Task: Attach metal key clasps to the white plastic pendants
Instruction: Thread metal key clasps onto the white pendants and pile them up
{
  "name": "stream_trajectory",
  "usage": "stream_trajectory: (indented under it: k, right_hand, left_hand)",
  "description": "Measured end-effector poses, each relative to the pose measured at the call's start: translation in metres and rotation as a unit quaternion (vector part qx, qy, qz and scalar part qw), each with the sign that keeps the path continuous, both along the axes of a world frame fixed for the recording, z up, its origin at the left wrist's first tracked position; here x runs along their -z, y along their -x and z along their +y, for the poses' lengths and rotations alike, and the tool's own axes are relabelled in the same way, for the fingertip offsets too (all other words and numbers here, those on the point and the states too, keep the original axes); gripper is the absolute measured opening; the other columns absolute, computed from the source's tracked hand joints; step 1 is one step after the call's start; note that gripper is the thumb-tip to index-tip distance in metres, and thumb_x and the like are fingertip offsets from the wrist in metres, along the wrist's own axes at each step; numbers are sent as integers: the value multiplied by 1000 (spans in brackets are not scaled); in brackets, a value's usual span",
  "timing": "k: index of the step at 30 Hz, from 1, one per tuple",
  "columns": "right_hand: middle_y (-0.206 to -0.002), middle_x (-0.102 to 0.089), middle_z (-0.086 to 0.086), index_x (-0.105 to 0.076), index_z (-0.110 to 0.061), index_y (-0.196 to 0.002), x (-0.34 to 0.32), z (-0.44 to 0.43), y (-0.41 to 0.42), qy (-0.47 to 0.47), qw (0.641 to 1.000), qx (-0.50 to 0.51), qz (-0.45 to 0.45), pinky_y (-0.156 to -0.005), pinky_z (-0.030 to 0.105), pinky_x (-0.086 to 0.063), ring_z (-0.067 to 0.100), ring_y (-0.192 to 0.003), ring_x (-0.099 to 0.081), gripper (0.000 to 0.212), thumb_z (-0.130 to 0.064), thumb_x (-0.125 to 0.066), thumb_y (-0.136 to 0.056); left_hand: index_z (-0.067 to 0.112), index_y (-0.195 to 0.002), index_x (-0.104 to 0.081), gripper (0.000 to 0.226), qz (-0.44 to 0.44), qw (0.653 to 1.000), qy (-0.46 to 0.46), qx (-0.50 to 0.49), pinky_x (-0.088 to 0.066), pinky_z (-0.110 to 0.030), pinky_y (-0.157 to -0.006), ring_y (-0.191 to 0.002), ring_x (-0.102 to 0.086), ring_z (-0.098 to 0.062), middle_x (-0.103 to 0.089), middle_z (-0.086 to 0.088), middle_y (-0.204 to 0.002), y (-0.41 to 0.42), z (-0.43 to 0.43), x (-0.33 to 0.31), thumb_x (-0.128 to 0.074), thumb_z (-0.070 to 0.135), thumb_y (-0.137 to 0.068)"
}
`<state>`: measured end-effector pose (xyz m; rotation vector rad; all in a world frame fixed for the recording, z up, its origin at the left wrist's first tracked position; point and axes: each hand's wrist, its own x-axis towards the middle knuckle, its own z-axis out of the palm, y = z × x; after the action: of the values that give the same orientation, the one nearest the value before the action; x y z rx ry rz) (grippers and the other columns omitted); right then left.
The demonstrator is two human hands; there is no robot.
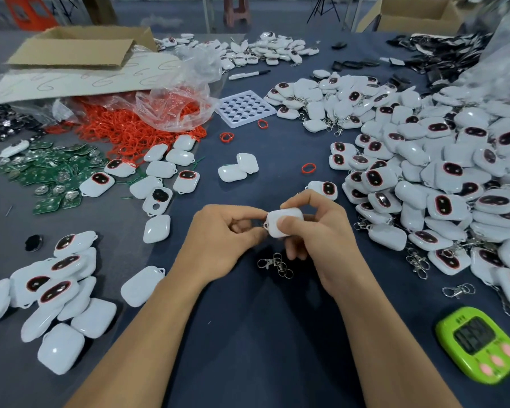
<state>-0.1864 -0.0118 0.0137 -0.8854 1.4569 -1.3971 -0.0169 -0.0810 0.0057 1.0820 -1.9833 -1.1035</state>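
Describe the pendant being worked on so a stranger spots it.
On the dark table, find the left hand and right hand meeting at centre. The white pendant is pinched between them. It alone is held; the others lie in piles.

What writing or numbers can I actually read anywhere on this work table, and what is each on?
"6", handwritten repeatedly (looped pen marks): white sheet under the cardboard box.
Green timer: display digits and marks above them too blurred to read.
Marker pen: label unreadable.
White pendants: no text visible.
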Motion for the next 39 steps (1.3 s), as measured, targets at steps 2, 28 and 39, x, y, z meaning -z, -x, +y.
stream_trajectory:
  k: [2,28,39]
  right_hand:
    - [-68,-71,13,-64,-15,-92,-1,1,-1,6,998,-14,-62,-42,23,-36,20,-39,-48,17,-8,-69,-78]
    - [-74,-69,15,-69,-10,-100,2,-1,-3,1,978,-31,-205,-44,24,-41,17,-46,-53,16,3,-62,-96]
    - [-78,-71,10,-69,-13,-101,2,-1,-6,23,968,-23,-248,-46,23,-44,15,-48,-54,17,2,-61,-98]
  left_hand:
    - [42,-96,-80,19,46,997,-39,38,-31,-21,-52,-54,-34,-10,-47,11,-54,-2,-2,-4,-78,29,-82]
    - [31,-83,-79,7,25,999,-42,-18,-40,-16,-58,-57,-49,-6,-64,6,-64,-1,8,-7,-76,26,-79]
    - [23,-82,-80,15,64,995,-61,-37,-43,-20,-56,-56,-49,-8,-62,1,-61,5,10,-7,-68,19,-91]
